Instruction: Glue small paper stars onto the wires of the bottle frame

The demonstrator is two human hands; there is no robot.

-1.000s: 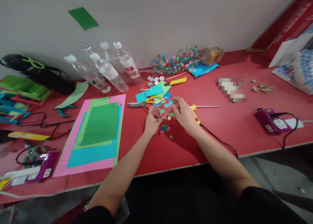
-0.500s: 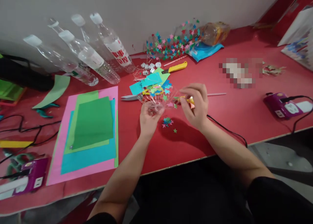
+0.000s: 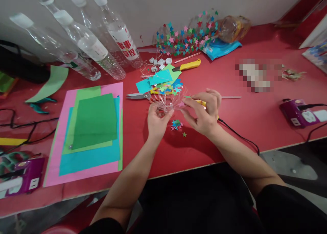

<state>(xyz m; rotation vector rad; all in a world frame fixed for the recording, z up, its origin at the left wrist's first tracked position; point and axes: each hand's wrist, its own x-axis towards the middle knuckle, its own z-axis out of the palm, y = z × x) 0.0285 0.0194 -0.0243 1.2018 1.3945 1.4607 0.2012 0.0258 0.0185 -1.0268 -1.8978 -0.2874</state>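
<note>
My left hand (image 3: 157, 122) grips a clear plastic bottle top cut into splayed strips (image 3: 167, 105), holding it above the red table. My right hand (image 3: 204, 113) is at the right side of this piece, thumb and index finger pinched at the end of a strip. A small pile of coloured star cutouts (image 3: 176, 125) lies below, with one green star (image 3: 184, 134) apart from it. Behind the piece are more stars (image 3: 176, 87) and scissors (image 3: 138, 96), partly hidden by it. A yellow-handled tool with a black cord lies behind my right hand.
Clear bottles (image 3: 122, 40) stand at the back left, near stacked coloured sheets (image 3: 95, 121). A star-covered clear bottle (image 3: 186, 38) lies by the wall. A yellow cutter (image 3: 190, 65) lies before it. Purple power adapters (image 3: 293, 113) sit at both sides.
My right hand has closed in on the cut bottle piece, its thumb and index finger coming together at a strip. My left hand still holds the piece. The view has shifted slightly.
</note>
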